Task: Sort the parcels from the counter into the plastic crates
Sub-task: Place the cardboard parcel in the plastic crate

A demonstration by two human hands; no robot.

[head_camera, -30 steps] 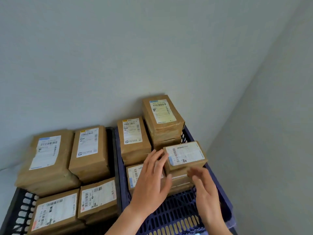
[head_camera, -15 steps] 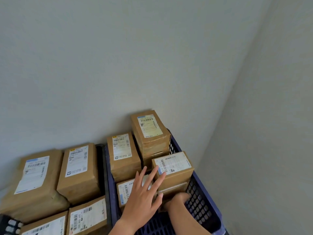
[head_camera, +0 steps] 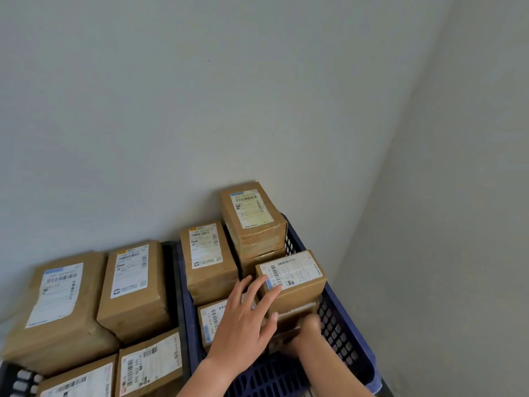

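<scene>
Brown kraft paper under the left grip: fingers straight and fanned apart, tips laid on the label edge of the top parcel, probably to steady it from the side. Right grip low against the parcel beneath, blurred and partly hidden, so impossible to tell whether curled under it or merely pushing. Both parcels stacked at the right wall of the blue crate, centre-right of the frame, seemingly squared against that wall to keep the pile tidy. Behind, a taller stack in the crate's far corner and a shorter one left of it, labels up for reading. Lower left of the frame, black crate packed with more parcels.
</scene>
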